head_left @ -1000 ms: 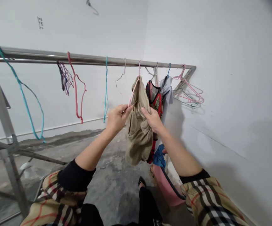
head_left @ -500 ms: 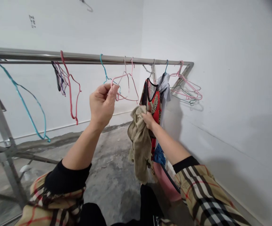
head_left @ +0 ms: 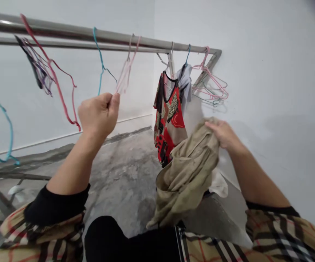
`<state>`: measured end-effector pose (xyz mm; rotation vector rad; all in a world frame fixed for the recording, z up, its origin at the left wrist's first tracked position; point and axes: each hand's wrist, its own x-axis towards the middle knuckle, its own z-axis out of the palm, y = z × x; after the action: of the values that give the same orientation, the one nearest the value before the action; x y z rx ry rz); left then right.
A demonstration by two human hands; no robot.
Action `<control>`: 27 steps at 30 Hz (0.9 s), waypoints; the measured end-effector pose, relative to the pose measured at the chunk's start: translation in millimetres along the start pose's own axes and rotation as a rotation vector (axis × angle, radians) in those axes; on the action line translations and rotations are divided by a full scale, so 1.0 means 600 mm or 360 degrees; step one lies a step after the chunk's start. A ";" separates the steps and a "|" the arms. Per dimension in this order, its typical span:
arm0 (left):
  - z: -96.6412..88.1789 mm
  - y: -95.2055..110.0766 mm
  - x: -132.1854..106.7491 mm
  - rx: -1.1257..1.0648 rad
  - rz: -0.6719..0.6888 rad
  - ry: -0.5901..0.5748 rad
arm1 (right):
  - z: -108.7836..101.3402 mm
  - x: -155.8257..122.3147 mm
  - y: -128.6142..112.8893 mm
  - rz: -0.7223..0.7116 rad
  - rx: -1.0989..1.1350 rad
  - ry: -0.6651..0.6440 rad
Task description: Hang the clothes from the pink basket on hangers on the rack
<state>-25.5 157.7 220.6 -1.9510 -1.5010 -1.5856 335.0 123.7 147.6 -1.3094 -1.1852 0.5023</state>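
Observation:
My left hand is closed, its thumb and finger pinching the lower end of a pink clothes hanger whose hook is still over the rail. The hanger appears nearly edge-on, beside another thin hanger. In my right hand is a crumpled khaki garment, gripped near its upper edge and hanging in folds in front of my body. What kind of garment it is I cannot make out. Behind it a red patterned top hangs from the rail.
A metal rail runs across to the right-hand wall. Red and blue hangers hang left of centre, pink and green hangers at the far end, next to a pale garment. White cloth lies low on the right.
My right hand has swung the khaki garment to the right and nearer my body. My left hand has pulled the pink hanger, turning it edge-on. The view has shifted.

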 end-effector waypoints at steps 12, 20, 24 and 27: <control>0.029 -0.021 -0.037 -0.0037 0.0002 -0.0029 | -0.113 0.111 -0.044 -0.0682 -0.0442 0.0482; 0.042 -0.026 -0.054 -0.0194 -0.0147 -0.0057 | -0.074 0.121 0.082 -0.0253 -0.0953 0.0245; 0.041 -0.010 -0.072 -0.0251 -0.0072 0.0023 | -0.026 0.132 0.074 -0.0328 -0.0987 0.0134; 0.053 0.018 -0.101 -0.0330 0.0135 0.0095 | 0.022 0.160 0.033 -0.0689 -0.0837 0.0139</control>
<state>8.3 140.6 162.9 -2.0233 -1.2582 -1.8078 365.9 216.0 163.6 -1.4316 -1.5351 -0.1961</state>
